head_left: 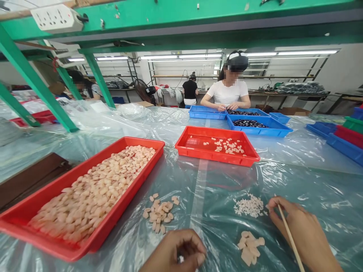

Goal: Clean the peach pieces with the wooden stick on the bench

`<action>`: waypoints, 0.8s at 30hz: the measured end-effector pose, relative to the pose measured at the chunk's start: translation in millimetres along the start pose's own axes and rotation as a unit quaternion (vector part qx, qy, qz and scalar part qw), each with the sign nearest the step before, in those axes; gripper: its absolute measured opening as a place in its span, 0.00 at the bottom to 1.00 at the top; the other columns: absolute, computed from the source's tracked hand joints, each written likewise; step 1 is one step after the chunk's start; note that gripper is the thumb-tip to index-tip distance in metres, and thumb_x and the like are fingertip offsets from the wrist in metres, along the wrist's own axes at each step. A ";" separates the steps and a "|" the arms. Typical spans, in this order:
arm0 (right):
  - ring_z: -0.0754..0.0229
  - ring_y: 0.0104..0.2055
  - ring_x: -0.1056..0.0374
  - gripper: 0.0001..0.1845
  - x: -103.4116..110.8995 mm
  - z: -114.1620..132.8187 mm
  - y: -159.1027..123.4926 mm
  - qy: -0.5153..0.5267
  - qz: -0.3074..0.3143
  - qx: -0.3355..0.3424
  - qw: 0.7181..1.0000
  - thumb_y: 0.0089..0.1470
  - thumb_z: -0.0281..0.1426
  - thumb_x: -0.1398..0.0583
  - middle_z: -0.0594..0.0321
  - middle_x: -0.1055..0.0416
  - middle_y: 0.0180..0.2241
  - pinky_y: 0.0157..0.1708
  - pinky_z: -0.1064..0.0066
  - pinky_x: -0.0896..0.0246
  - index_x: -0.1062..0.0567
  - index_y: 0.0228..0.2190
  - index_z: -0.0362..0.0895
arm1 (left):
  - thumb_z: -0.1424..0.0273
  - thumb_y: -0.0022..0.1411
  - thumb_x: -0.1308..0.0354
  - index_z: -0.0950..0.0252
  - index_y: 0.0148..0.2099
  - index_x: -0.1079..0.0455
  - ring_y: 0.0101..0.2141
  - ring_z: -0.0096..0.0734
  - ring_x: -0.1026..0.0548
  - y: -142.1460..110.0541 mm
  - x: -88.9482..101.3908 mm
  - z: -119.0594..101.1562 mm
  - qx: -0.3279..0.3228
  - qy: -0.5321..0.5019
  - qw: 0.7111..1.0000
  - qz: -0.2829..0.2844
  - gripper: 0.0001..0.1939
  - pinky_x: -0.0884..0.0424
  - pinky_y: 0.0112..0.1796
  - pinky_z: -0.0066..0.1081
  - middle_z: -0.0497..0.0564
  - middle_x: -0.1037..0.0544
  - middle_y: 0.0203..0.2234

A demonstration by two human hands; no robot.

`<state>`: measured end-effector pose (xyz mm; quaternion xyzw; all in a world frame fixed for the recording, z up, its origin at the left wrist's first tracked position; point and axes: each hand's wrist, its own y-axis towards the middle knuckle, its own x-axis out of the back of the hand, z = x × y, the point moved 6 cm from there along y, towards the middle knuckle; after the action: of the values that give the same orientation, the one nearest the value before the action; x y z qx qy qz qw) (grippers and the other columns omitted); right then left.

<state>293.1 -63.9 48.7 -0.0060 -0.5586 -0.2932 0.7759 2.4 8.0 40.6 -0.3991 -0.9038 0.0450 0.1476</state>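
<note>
Both hands cut off at the bottom: left hand (pixel 176 253) pinches a tiny white piece (hard to identify), right hand (pixel 303 234) grips a thin wooden stick (pixel 290 238) beside pale flat chips (pixel 249 247) on crinkly plastic sheet (pixel 212 189).

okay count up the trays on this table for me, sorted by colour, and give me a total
Counting only trays that show clearly on the plastic-covered table:
Red trays: 2, the full one near the left hand and the nearly empty one farther back
Blue trays: 4, in front of the person in white
Total: 6
More trays stacked at the right edge are cut off, so not counted.
</note>
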 end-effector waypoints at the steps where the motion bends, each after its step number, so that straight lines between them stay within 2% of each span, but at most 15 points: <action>1: 0.46 0.26 0.31 0.08 3.6 1.1 -0.2 -0.003 -0.011 -0.003 1.000 0.47 0.40 0.50 0.60 0.29 0.22 0.26 0.62 0.42 0.35 0.25 0.51 | 0.67 0.60 0.42 0.65 0.35 0.26 0.31 0.32 0.27 -0.3 11.8 -9.5 -0.026 0.083 0.995 -0.040 0.07 0.35 0.33 0.26 0.49 0.24 0.28; 3: 0.53 0.20 0.33 0.08 6.4 8.1 -2.5 0.026 -0.003 -0.002 1.000 0.48 0.40 0.49 0.62 0.28 0.24 0.21 0.66 0.41 0.34 0.27 0.50 | 0.72 0.63 0.49 0.63 0.36 0.26 0.34 0.35 0.26 1.9 30.9 -25.7 -0.069 0.238 0.964 -0.095 0.09 0.34 0.36 0.29 0.50 0.22 0.31; 5: 0.59 0.19 0.34 0.05 2.6 23.1 -8.0 0.122 0.045 0.022 0.991 0.50 0.38 0.47 0.66 0.29 0.25 0.19 0.72 0.40 0.35 0.27 0.50 | 0.75 0.65 0.53 0.62 0.39 0.26 0.42 0.40 0.27 8.0 46.0 -36.5 -0.092 0.362 0.916 -0.143 0.14 0.34 0.42 0.34 0.53 0.22 0.38; 7: 0.61 0.24 0.33 0.03 -2.9 42.5 -16.2 0.237 0.095 0.054 0.965 0.49 0.33 0.45 0.68 0.31 0.25 0.22 0.75 0.39 0.37 0.26 0.50 | 0.78 0.66 0.55 0.63 0.43 0.26 0.44 0.44 0.28 19.0 53.5 -37.5 -0.072 0.453 0.877 -0.140 0.16 0.34 0.42 0.38 0.55 0.23 0.42; 9: 0.62 0.24 0.35 0.06 -6.7 58.2 -24.6 0.293 0.119 0.072 0.946 0.46 0.30 0.43 0.70 0.34 0.23 0.24 0.76 0.39 0.38 0.23 0.49 | 0.80 0.64 0.54 0.64 0.44 0.25 0.44 0.46 0.28 30.3 56.6 -35.0 -0.043 0.510 0.851 -0.121 0.17 0.33 0.42 0.40 0.57 0.24 0.44; 12: 0.63 0.22 0.37 0.08 -11.7 68.9 -33.4 0.302 0.154 0.067 0.938 0.45 0.28 0.43 0.70 0.35 0.22 0.23 0.76 0.40 0.39 0.21 0.49 | 0.83 0.61 0.53 0.66 0.36 0.24 0.43 0.47 0.28 42.0 58.3 -32.4 -0.025 0.534 0.839 -0.099 0.16 0.33 0.41 0.40 0.58 0.25 0.41; 15: 0.61 0.26 0.35 0.08 -10.8 69.7 -35.7 0.263 0.181 0.072 0.945 0.49 0.29 0.45 0.68 0.33 0.24 0.26 0.74 0.39 0.40 0.22 0.49 | 0.85 0.59 0.52 0.66 0.30 0.26 0.42 0.45 0.28 44.4 59.9 -33.8 -0.030 0.522 0.846 -0.104 0.16 0.34 0.40 0.39 0.58 0.25 0.40; 18: 0.60 0.28 0.34 0.08 -3.7 70.4 -34.4 0.225 0.182 0.090 0.953 0.55 0.33 0.47 0.67 0.33 0.25 0.29 0.73 0.39 0.38 0.24 0.49 | 0.84 0.59 0.52 0.65 0.31 0.29 0.38 0.39 0.28 36.7 56.5 -36.7 -0.038 0.499 0.858 -0.119 0.14 0.34 0.38 0.34 0.53 0.25 0.36; 19: 0.61 0.27 0.34 0.09 -2.6 71.7 -34.9 0.221 0.191 0.090 0.952 0.57 0.35 0.47 0.67 0.33 0.25 0.28 0.74 0.39 0.38 0.25 0.49 | 0.83 0.60 0.52 0.64 0.32 0.30 0.35 0.36 0.27 32.6 52.5 -36.9 -0.041 0.474 0.871 -0.120 0.12 0.34 0.36 0.31 0.51 0.25 0.33; 21: 0.62 0.26 0.35 0.11 -2.7 76.0 -37.9 0.234 0.206 0.079 0.947 0.60 0.37 0.48 0.68 0.34 0.26 0.24 0.76 0.40 0.37 0.26 0.50 | 0.79 0.60 0.50 0.64 0.32 0.31 0.29 0.31 0.28 24.1 39.9 -34.3 -0.046 0.368 0.922 -0.110 0.09 0.34 0.33 0.28 0.47 0.26 0.27; 23: 0.63 0.24 0.35 0.11 -3.4 84.2 -43.0 0.275 0.187 0.082 0.940 0.61 0.37 0.48 0.68 0.34 0.26 0.21 0.78 0.42 0.35 0.26 0.50 | 0.74 0.60 0.45 0.64 0.35 0.28 0.28 0.30 0.28 17.5 22.3 -26.2 -0.038 0.174 0.980 -0.087 0.05 0.34 0.31 0.27 0.47 0.26 0.26; 24: 0.63 0.24 0.35 0.10 -3.7 88.8 -46.0 0.299 0.162 0.091 0.936 0.60 0.37 0.47 0.67 0.34 0.26 0.22 0.78 0.42 0.33 0.27 0.50 | 0.71 0.59 0.43 0.64 0.38 0.27 0.28 0.30 0.28 15.4 13.1 -19.4 -0.020 0.064 0.995 -0.077 0.05 0.33 0.31 0.27 0.47 0.27 0.25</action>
<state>194.4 -70.4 64.3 0.0626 -0.3162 -0.0995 0.9414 10.8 27.3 59.0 -0.3334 -0.9213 -0.0105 0.1999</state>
